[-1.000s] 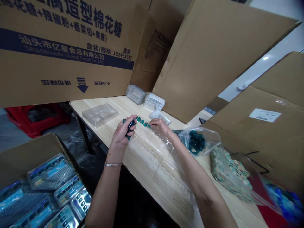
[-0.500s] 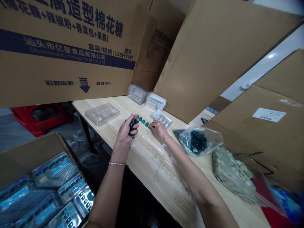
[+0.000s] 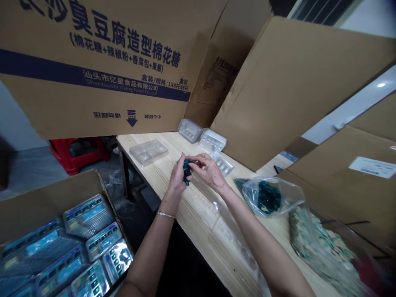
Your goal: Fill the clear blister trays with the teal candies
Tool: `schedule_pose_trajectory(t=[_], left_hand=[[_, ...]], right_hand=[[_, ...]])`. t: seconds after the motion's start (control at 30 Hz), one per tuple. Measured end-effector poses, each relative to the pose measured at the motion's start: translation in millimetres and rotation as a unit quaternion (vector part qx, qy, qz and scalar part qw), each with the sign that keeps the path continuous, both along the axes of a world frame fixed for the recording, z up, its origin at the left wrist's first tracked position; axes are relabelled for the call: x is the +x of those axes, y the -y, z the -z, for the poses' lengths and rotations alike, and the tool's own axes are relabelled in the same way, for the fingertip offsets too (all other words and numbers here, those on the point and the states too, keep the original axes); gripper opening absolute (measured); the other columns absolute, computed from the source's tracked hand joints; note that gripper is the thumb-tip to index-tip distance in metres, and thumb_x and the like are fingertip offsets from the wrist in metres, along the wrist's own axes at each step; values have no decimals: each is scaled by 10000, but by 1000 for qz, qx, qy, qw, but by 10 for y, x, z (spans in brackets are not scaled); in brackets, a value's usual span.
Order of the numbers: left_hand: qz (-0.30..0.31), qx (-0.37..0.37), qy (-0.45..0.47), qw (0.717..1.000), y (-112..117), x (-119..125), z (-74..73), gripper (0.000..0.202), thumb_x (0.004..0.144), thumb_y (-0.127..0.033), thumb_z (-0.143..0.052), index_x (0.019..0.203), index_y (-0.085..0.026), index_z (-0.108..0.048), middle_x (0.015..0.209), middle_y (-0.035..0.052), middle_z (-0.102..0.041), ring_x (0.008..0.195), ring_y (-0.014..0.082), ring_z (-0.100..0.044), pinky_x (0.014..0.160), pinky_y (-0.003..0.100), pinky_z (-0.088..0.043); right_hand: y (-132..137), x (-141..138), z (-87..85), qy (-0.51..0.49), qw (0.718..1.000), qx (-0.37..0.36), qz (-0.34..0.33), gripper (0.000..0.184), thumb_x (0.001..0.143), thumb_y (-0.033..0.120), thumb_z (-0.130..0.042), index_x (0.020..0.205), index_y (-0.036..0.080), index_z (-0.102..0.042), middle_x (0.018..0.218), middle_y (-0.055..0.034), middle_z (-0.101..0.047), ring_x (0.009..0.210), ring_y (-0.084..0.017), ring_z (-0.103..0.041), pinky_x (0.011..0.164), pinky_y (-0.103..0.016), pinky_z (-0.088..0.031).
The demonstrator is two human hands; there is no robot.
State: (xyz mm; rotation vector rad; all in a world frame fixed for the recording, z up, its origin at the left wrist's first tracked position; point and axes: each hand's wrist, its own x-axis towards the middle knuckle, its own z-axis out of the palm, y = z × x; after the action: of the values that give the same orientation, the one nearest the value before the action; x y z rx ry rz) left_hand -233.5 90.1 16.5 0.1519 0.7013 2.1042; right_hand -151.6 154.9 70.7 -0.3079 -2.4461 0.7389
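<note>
Teal pieces (image 3: 186, 172) sit bunched in your left hand (image 3: 177, 177), fingers curled shut around them. Your right hand (image 3: 208, 170) comes in from the side, fingertips (image 3: 192, 159) at the cluster, half-curled; can't tell if they grip. Just past those fingertips, a clear blister tray (image 3: 224, 164) lies on the wooden table (image 3: 157, 181). Left of your fingers, a second clear tray (image 3: 148, 152). Right of your right hand, a plastic bag (image 3: 272, 197) holding more teal pieces.

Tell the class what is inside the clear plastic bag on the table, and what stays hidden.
The clear plastic bag holds a heap of dark teal pieces. Their exact shapes and anything beneath them cannot be seen.
</note>
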Motion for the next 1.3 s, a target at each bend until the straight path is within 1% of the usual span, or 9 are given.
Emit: schedule_pose_trajectory(t=[0.17, 0.37, 0.5, 0.6, 0.77, 0.9, 1.1, 1.2, 1.3], left_hand=[[23, -12, -26, 999, 14, 52, -41, 463, 667, -587, -642, 766, -139, -585, 546, -34, -493, 401, 39, -440, 310, 132, -205], [48, -10, -34, 998, 27, 38, -43, 499, 685, -622, -601, 763, -130, -578, 545, -35, -472, 392, 40, -418, 299, 134, -221], [43, 20, -49, 998, 62, 27, -62, 439, 704, -569, -617, 835, -153, -570, 623, -31, -497, 424, 37, -434, 303, 122, -216], [17, 29, -120, 992, 94, 28, -71, 396, 697, -481, -671, 925, -170, -583, 711, -25, -512, 460, 23, -433, 314, 104, -203], [-18, -39, -216, 976, 71, 80, -64, 379, 704, -434, -678, 969, -185, -574, 635, -45, -466, 448, 38, -400, 319, 112, -233], [-47, -105, -272, 955, 25, 122, -58, 331, 758, -425, -616, 980, -183, -569, 523, -70, -407, 387, 52, -349, 312, 140, -249], [-60, -141, -344, 926, -34, 97, 2, 279, 809, -372, -551, 1000, -175, -598, 495, -63, -427, 378, 69, -375, 347, 172, -291], [-130, -153, -431, 880, -89, 72, 50, 169, 799, -266, -554, 917, -177, -637, 635, 1, -584, 554, 110, -540, 515, 211, -434], [-185, -160, -482, 842, -119, 52, 79, 118, 783, -197, -552, 847, -179, -650, 830, 46, -658, 795, 149, -603, 714, 248, -468]], right_hand=[[-122, -122, 57, -1, 1000, -10, 23, 159, 736, 148, -583, 843, 153, -701, 811, -40, -599, 664, -112, -532, 620, -241, -444], [-140, -115, 108, 2, 999, -32, 26, 184, 692, 192, -611, 851, 159, -698, 757, -28, -639, 629, -119, -538, 608, -247, -438], [-170, -73, 66, -37, 981, -183, 50, 254, 693, 299, -646, 895, 149, -682, 700, -19, -647, 600, -122, -567, 593, -249, -457], [-237, -11, 41, -64, 960, -270, 46, 303, 667, 347, -685, 899, 152, -682, 731, -27, -679, 648, -137, -613, 650, -268, -489], [-258, 68, 77, -59, 968, -237, 55, 272, 684, 348, -669, 876, 158, -704, 783, -52, -707, 713, -176, -646, 702, -309, -510], [-236, 80, 120, -57, 978, -186, 73, 243, 707, 326, -623, 847, 151, -716, 796, -71, -710, 737, -197, -653, 699, -316, -511], [-277, 91, 151, -63, 966, -241, 68, 251, 656, 331, -655, 827, 151, -698, 743, -54, -702, 667, -175, -646, 659, -296, -508], [-285, 97, 180, -83, 962, -245, 89, 219, 633, 308, -665, 783, 149, -685, 706, -44, -689, 636, -165, -635, 637, -284, -502], [-284, 120, 204, -94, 954, -266, 102, 183, 632, 289, -674, 747, 146, -668, 656, -28, -667, 607, -150, -621, 615, -267, -495]])
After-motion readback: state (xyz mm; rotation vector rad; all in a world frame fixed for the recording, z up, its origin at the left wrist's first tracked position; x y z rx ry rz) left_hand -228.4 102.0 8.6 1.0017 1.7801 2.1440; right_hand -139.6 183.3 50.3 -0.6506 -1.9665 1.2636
